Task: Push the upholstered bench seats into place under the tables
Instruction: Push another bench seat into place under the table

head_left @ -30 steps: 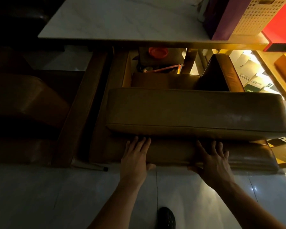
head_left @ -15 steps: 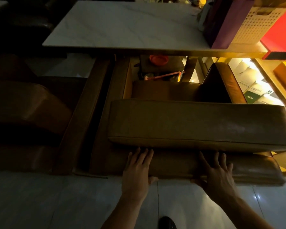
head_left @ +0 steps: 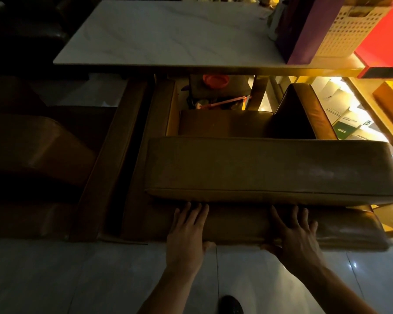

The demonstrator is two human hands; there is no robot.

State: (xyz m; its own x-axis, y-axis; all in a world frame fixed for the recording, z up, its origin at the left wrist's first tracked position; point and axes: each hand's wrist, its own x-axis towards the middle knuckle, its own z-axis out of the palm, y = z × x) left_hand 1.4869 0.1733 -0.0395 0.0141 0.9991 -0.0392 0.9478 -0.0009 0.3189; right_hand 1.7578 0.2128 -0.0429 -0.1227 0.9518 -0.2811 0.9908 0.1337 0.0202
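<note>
So the bench seat point(head_left: 340, 230) sits low on the tiled floor point(head_left: 55, 279), its near edge right at the tile line. A thick cushion point(head_left: 259, 168) lies on top, overhanging toward the right. The tabletop point(head_left: 168, 35) edge is well beyond, with open floor to the left by a dark chair point(head_left: 32, 150). Both hands are flat, fingers straight and spread: left hand point(head_left: 186, 234) and right hand point(head_left: 297, 236) press the seat's front face, fingertips tucked under the cushion's edge, thumbs hooked at the bottom edge.
</note>
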